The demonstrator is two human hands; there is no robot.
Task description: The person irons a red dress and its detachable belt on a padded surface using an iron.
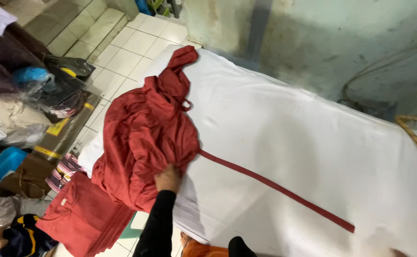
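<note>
Head view shows the left hand (168,178) closed on the lower edge of a bunched red garment (144,138), which lies at about 9 o'clock on the white surface (313,157), its strap (275,188) trailing toward 4 o'clock. Black-sleeved, the left forearm reaches up from the bottom edge. At 5 o'clock only a sliver of the right hand (398,252) shows, so its state cannot be told.

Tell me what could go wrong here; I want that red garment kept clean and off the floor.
1. The red garment hangs over the edge of the white-covered table, gripped only by the left hand; it might slide down to the tiled floor.
2. Its long red strap lies stretched across the table and could snag or drag if the bundle is pulled.
</note>
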